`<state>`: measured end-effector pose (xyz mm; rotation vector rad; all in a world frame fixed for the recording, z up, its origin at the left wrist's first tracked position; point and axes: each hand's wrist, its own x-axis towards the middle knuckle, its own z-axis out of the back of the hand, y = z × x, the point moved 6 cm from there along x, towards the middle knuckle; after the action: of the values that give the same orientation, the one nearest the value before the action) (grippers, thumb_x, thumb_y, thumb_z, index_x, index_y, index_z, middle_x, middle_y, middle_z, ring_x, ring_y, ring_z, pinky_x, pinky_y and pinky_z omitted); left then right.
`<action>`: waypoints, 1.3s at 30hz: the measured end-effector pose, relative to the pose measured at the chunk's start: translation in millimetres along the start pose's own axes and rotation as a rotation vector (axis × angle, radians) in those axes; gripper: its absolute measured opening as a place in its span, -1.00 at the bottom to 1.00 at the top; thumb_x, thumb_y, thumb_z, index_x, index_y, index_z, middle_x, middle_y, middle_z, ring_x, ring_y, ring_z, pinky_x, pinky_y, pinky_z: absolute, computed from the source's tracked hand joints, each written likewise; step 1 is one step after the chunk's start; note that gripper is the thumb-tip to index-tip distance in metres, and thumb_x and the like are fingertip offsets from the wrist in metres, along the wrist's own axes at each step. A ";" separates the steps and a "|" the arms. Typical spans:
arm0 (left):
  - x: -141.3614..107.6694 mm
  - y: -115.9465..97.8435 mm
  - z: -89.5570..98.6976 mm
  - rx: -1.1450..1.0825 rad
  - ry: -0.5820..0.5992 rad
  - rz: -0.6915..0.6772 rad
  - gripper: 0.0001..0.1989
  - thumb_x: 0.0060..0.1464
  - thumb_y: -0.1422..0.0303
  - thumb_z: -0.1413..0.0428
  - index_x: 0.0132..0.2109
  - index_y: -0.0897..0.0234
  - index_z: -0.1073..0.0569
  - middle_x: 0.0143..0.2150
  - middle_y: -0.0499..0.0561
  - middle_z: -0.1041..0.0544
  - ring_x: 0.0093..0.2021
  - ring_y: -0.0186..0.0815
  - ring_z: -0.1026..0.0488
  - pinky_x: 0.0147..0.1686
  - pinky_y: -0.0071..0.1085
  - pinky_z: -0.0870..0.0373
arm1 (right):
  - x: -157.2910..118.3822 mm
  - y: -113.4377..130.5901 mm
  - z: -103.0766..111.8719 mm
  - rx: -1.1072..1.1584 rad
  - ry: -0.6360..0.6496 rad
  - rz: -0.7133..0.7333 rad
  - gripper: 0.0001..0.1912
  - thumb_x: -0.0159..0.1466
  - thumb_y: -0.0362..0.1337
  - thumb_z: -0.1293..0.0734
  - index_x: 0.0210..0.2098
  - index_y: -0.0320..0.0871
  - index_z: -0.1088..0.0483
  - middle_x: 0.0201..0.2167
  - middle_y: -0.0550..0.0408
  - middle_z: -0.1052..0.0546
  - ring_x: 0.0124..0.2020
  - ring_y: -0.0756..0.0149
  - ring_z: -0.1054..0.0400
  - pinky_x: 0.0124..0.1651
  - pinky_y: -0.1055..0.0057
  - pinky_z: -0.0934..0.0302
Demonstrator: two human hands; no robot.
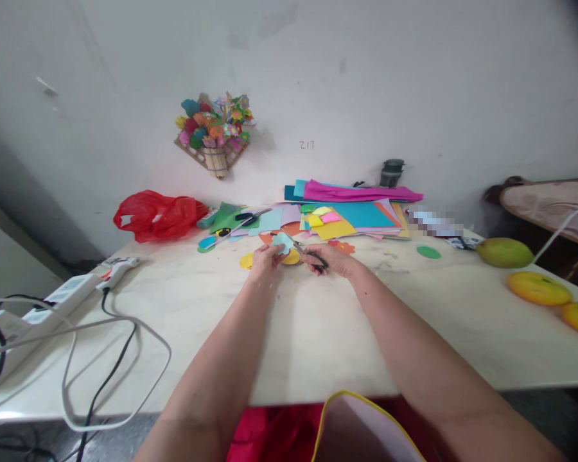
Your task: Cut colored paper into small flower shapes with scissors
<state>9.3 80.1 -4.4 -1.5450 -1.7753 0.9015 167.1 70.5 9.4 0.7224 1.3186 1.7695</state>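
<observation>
Over the middle of the white table, my left hand point(266, 258) pinches a small light blue paper piece point(283, 242). My right hand point(328, 258) is closed around the dark handles of a pair of scissors point(298, 246), whose blades point left at the edge of the blue paper. Yellow paper rounds point(246, 261) lie under and beside my left hand. An orange paper flower shape point(341, 247) rests just behind my right hand. Whether the blades are parted is too small to tell.
Behind the hands lie stacked coloured sheets point(366, 215) and a second pair of scissors point(253, 217). A red plastic bag point(158, 217) sits back left. Power strips point(72, 292) and loose cables point(168, 353) occupy the left side; mangoes point(539, 287) line the right edge.
</observation>
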 end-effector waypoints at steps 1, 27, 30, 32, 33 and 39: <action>0.0 -0.1 0.0 0.002 -0.001 0.001 -0.86 -0.28 0.55 -0.25 -0.50 0.39 -0.42 -0.50 0.03 -0.52 -0.46 -0.35 -0.50 -0.30 -0.41 -0.48 | 0.4 -0.8 0.4 0.003 -0.002 0.002 -0.72 0.13 -0.12 -0.38 -0.45 -0.18 -0.26 -0.66 0.21 -0.38 -0.72 0.53 -0.24 -0.76 0.62 0.04; -2.7 -2.9 -1.2 0.019 -0.044 0.000 -0.82 -0.31 0.57 -0.25 -0.55 0.37 -0.37 -0.56 -0.03 -0.46 -0.49 -0.38 -0.47 -0.31 -0.42 -0.46 | 0.1 -0.1 -0.4 -0.020 -0.005 0.007 -0.71 0.13 -0.08 -0.36 -0.42 -0.19 -0.29 -0.64 0.20 -0.38 -0.71 0.52 -0.24 -0.74 0.61 0.06; -3.3 -3.5 -1.6 0.019 -0.045 -0.003 -0.83 -0.29 0.57 -0.24 -0.55 0.37 -0.37 -0.57 -0.03 -0.45 -0.50 -0.38 -0.47 -0.33 -0.43 -0.46 | 0.7 -0.7 -0.2 -0.020 -0.008 0.009 -0.72 0.13 -0.09 -0.36 -0.43 -0.19 -0.29 -0.65 0.20 -0.38 -0.71 0.52 -0.24 -0.74 0.61 0.06; -3.0 -3.4 -0.9 0.018 -0.050 -0.004 -0.83 -0.29 0.58 -0.23 -0.55 0.36 -0.37 -0.56 -0.03 -0.46 -0.49 -0.37 -0.47 -0.32 -0.41 -0.46 | 1.0 -1.1 -0.2 -0.023 -0.012 0.008 -0.72 0.13 -0.09 -0.36 -0.44 -0.18 -0.29 -0.65 0.20 -0.38 -0.71 0.52 -0.24 -0.74 0.61 0.07; -2.7 -3.2 -0.5 0.017 -0.052 -0.003 -0.83 -0.28 0.58 -0.23 -0.55 0.36 -0.37 -0.56 -0.03 -0.46 -0.49 -0.37 -0.47 -0.31 -0.40 -0.46 | 1.0 -1.1 -0.3 -0.025 -0.014 0.007 -0.71 0.13 -0.09 -0.36 -0.45 -0.18 -0.29 -0.65 0.20 -0.38 -0.71 0.52 -0.23 -0.75 0.61 0.07; -1.5 -2.8 -0.1 0.008 -0.037 -0.001 -0.86 -0.28 0.58 -0.22 -0.53 0.37 -0.39 -0.51 0.01 -0.50 -0.46 -0.35 -0.49 -0.24 -0.36 -0.46 | 0.5 0.0 -1.6 -0.024 -0.012 -0.007 -0.71 0.11 -0.09 -0.38 -0.44 -0.18 -0.28 -0.65 0.21 -0.38 -0.71 0.53 -0.24 -0.76 0.61 0.07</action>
<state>8.0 78.4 -2.1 -1.5314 -1.7957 0.9412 165.5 70.1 9.0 0.7131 1.2877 1.7696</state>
